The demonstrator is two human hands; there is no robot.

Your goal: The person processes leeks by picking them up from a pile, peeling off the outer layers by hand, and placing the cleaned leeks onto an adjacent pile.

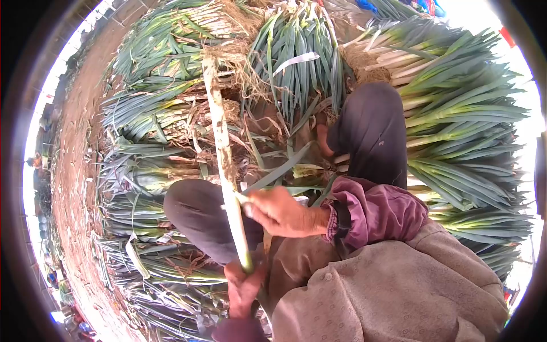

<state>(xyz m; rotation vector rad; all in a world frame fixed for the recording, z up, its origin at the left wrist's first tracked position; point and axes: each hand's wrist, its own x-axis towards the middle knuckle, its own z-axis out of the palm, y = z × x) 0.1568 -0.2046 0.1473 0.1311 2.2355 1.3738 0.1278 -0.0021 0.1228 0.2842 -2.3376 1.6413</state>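
A long, pale leek with a soil-streaked stalk [225, 165] runs lengthwise in front of the person, between the two bent knees in dark trousers [199, 216], its brown, tangled roots [211, 52] at the far end and its greener end near the lap. The left hand [245, 288] is closed around that greener end. The right hand [279, 212], coming from a rolled purple sleeve [384, 211] with a black band [343, 219] at the wrist, has its thumb and forefinger pinched together against the stalk's side, a pale bit at their tips; whether that is loose skin or the stalk itself, I cannot tell. Loose green leaves [282, 168] lie just beyond the right hand, and a bare foot [325, 141] shows beside the right knee. Piled leeks with dark green tops [467, 114] line the right side, more rows of leeks [154, 108] fill the left, and a hanging-leaved bunch [296, 85] with a whitish strip [296, 61] across it sits at the far middle, close to the roots. Brown, littered ground [77, 171] stretches beyond the left rows.
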